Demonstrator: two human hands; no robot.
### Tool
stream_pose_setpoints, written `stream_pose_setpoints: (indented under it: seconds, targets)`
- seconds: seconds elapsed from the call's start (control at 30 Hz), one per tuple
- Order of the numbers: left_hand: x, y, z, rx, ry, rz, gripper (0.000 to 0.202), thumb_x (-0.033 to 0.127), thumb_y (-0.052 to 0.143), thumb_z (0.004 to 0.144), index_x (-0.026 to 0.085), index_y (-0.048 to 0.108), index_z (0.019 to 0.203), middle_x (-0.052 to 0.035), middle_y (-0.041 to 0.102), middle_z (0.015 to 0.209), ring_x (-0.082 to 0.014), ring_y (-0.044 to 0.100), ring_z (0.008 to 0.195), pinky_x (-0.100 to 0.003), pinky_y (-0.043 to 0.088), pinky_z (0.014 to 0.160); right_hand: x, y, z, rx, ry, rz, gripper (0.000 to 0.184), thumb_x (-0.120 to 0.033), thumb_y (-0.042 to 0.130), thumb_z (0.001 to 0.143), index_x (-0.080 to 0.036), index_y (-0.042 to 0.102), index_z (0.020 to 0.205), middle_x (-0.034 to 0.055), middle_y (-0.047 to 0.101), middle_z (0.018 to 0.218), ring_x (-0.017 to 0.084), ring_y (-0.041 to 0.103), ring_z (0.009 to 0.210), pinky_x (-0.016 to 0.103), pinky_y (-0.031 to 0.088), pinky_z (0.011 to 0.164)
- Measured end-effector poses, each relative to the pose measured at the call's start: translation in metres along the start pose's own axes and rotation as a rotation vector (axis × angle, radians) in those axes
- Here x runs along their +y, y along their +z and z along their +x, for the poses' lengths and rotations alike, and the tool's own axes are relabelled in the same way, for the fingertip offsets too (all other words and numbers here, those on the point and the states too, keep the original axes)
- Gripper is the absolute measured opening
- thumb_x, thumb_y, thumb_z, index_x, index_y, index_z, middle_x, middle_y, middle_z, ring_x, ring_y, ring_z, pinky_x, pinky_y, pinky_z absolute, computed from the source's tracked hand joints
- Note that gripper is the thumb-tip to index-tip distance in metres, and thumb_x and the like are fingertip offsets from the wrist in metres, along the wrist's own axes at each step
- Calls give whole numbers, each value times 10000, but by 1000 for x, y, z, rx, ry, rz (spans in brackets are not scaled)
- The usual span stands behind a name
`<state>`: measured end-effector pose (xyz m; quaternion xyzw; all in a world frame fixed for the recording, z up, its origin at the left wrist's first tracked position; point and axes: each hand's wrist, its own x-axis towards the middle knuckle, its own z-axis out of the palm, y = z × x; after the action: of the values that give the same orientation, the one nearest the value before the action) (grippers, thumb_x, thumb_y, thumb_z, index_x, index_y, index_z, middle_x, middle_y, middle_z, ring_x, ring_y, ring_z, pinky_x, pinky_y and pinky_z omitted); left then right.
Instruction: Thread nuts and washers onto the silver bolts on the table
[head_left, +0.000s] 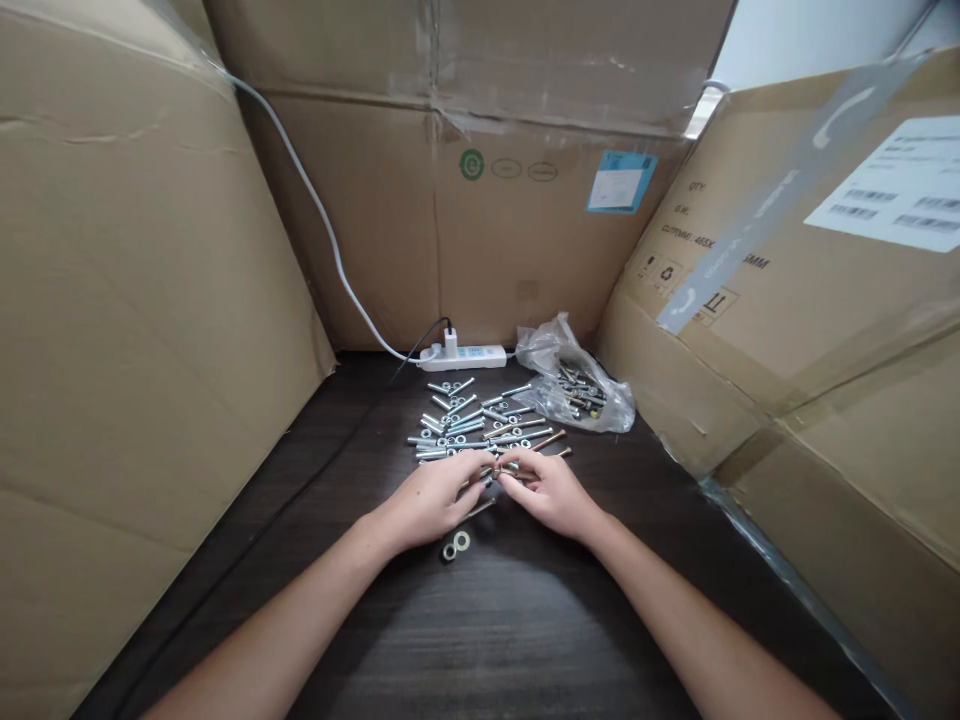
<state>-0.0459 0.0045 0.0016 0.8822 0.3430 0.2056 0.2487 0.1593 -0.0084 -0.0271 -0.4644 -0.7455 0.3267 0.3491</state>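
Left hand point(431, 500) and right hand point(551, 492) pinch opposite ends of one slim silver-bronze metal bolt point(496, 472), long axis left-right between fingertips (both equally near), just before the scattered bolt-and-washer pile point(469, 425).

Two hands, the left hand point(431, 497) and the right hand point(551, 490), meet over one scattered pile of bolts point(472, 425), too many and too small to count. Two loose washers point(455, 546) lie side by side just below the hands. There is one clear plastic bag of hardware point(577, 385), one white power strip point(465, 355) and three cardboard boxes point(480, 170) standing around the dark surface point(495, 620).
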Motion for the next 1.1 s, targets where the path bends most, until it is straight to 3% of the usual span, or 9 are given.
stream_pose_setpoints:
  seconds: [0.1,0.27,0.37,0.53,0.83,0.93,1.1]
  targets:
    - [-3,2,0,-9,10,29,235,198,430,880,223,525,1094,-19,627,955,-151,579,806,-236,437,684,-1,1,-1,-2,1,-7,216,-334,533,827,-184,602,967,4,617,749,100,532,587,178,423,519]
    - [-5,2,2,-7,55,152,147,198,432,875,194,579,877,-28,617,868,-160,567,788,-265,428,712,-2,-1,0,47,12,-54,179,-303,558,797,-177,612,913,-27,549,623,69,418,480,170,332,443]
    - [-3,1,2,66,84,151,185,175,428,871,203,565,991,-38,595,924,-162,553,819,-276,432,743,0,-2,0,63,8,-65,180,-290,575,777,-175,627,905,-25,572,636,67,426,478,171,336,446]
    - [1,0,0,47,125,133,260,158,445,861,228,538,1093,-41,568,978,-164,546,858,-272,440,746,-2,0,0,54,-7,-30,174,-258,564,769,-176,634,906,-11,618,706,88,519,559,170,393,494]
    - [-3,2,2,72,62,217,169,181,414,885,204,566,955,-32,576,906,-174,540,842,-300,423,768,0,1,-1,107,16,-21,178,-268,583,751,-165,633,888,-27,573,610,64,438,459,169,346,437]
    - [-1,0,1,114,83,217,205,166,407,883,208,550,1023,-41,564,931,-175,531,864,-297,421,784,0,1,-1,105,9,-13,176,-262,578,754,-168,635,892,-17,596,648,78,493,510,169,388,475]
    - [1,0,1,61,125,194,273,144,443,862,251,537,1095,-24,559,954,-165,527,860,-282,422,769,0,1,-1,93,-5,-24,167,-251,567,758,-171,635,889,-17,604,654,76,481,497,171,381,467]
